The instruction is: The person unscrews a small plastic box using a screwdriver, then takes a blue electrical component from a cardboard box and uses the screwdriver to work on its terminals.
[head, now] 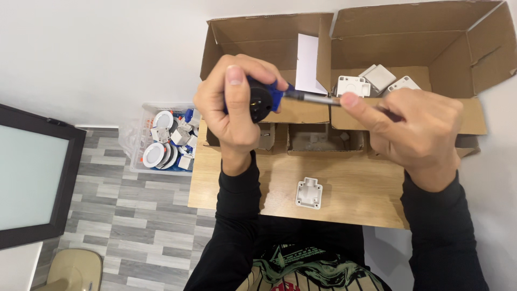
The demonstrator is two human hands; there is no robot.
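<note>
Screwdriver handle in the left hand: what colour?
Blue and black screwdriver handle, seen in the head view.

cardboard box (pixel 474 48), clear bin (pixel 141 141), wooden table (pixel 355 199), white housing (pixel 309 193)

Small light-wood table (pixel 350 207): carried one white plastic housing (pixel 309 193) near its front edge, a row of small open cardboard boxes (pixel 325 139) mid-surface, larger open cartons (pixel 409 54) behind them.

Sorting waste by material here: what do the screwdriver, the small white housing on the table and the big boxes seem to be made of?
Screwdriver: blue-and-black handle, probably plastic or rubber; grey shaft shines like metal. Housing: matte white, moulded shape, likely plastic. Boxes: brown corrugated cardboard, with creased flaps.
</note>
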